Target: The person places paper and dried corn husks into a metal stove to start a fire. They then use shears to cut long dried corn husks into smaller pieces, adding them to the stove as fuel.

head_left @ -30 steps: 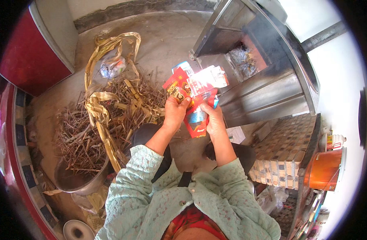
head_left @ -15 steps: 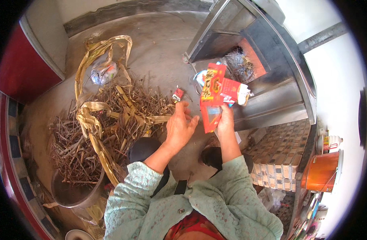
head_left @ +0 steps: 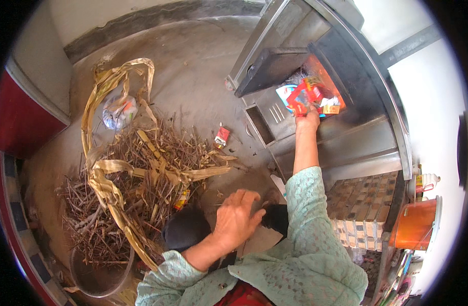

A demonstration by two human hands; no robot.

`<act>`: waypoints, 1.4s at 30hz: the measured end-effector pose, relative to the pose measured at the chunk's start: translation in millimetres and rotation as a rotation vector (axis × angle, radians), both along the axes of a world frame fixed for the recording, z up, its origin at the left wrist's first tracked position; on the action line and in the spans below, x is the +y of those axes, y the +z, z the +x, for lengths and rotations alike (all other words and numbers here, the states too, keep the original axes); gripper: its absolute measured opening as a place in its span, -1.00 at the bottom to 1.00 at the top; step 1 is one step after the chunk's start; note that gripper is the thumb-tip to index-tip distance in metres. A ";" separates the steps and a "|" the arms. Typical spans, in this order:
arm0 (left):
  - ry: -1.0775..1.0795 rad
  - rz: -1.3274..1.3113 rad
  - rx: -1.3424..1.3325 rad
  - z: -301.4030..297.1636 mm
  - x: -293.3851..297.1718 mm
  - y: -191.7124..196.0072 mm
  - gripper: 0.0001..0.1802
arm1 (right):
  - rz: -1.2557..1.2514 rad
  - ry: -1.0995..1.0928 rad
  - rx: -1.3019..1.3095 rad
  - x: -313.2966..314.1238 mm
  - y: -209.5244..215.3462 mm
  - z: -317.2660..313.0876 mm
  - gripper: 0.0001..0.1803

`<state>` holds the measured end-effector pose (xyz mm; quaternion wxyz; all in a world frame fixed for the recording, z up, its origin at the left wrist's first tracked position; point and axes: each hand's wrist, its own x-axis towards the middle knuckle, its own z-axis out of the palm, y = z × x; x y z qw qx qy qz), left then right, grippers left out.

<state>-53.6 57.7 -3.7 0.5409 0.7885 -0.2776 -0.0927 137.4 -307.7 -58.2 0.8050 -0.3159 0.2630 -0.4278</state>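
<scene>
My right hand (head_left: pixel 309 120) is closed on a bunch of red wrappers (head_left: pixel 301 99), at the mouth of the metal stove (head_left: pixel 348 132). A blue-and-white scrap and a small pale-and-orange packet (head_left: pixel 331 105) show at the bunch's edges. Beyond the wrappers, part of the stove's reddish firebox (head_left: pixel 320 71) shows, with crumpled clear plastic partly hidden inside. The dark stove door (head_left: pixel 272 71) stands swung out. My left hand (head_left: pixel 237 220) hangs low near my knees, fingers loosely bent and thumb apart, holding nothing I can see.
A heap of twigs (head_left: pixel 116 188) with dry corn leaves (head_left: pixel 106 188) covers the floor on the left, beside a round tub (head_left: pixel 104 278). A small red box (head_left: pixel 222 136) lies between heap and stove. A stuffed plastic bag (head_left: pixel 119 111) sits behind. An orange pot (head_left: pixel 415 224) stands right.
My right hand has moved forward and right with the wrappers, up to the firebox mouth. My left hand has drawn back toward my body, away from the small red box.
</scene>
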 end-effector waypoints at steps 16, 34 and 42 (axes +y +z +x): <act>-0.237 -0.033 0.117 2.1 2.9 4.2 -0.62 | -0.503 -0.469 0.667 -57.0 3.8 50.6 -0.44; -0.305 -0.065 0.120 -1.9 7.5 3.5 -0.62 | -0.381 0.062 0.359 12.1 -14.3 12.0 -0.21; -0.188 -0.096 0.140 0.3 17.1 0.0 -0.63 | -0.371 0.185 0.268 -31.2 -16.9 40.4 -0.63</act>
